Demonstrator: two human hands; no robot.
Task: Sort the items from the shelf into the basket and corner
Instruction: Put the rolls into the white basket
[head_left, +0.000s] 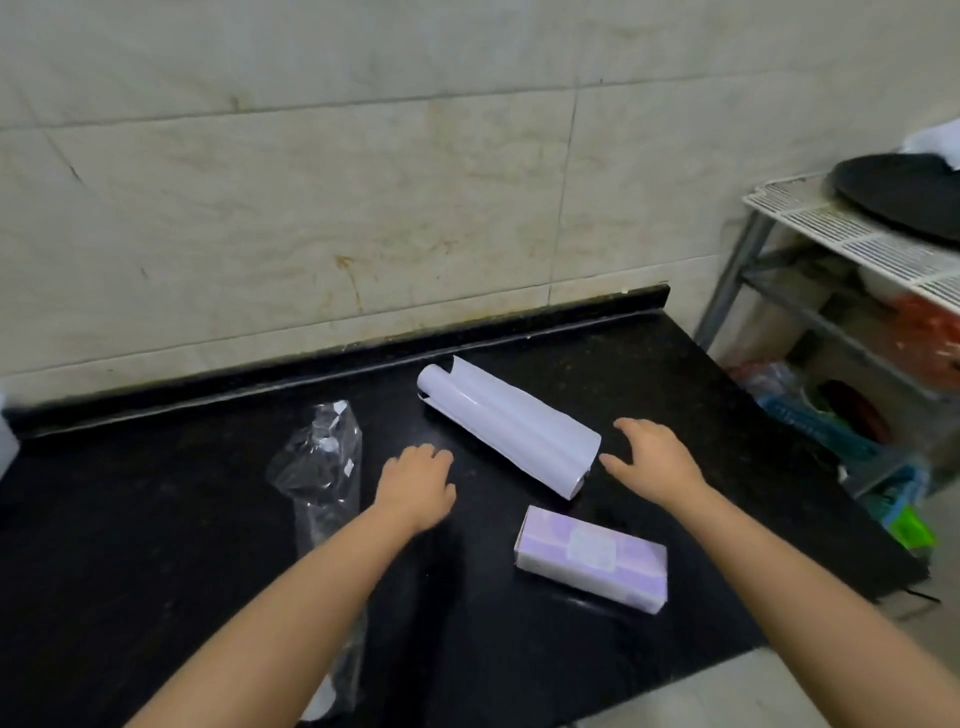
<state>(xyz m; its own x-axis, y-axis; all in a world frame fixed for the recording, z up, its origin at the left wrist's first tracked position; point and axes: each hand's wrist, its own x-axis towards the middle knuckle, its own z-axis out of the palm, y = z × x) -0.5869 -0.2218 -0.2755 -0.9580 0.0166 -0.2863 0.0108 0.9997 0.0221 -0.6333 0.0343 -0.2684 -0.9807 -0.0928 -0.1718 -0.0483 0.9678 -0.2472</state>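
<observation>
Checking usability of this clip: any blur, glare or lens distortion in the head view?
Head view: wide-angle bowing of the countertop edge; soft blur on the wire rack at right; glare on the clear plastic bag; white roll and both hands reasonably sharp.

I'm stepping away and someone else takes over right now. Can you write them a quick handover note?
Left hand: open, empty, over the counter.
Right hand: open, empty, by the near end of the white roll.
On the counter: roll, purple box, clear bag.
Shelf stands to the right.
Nothing visibly sorted yet; all three remain to place.
</observation>
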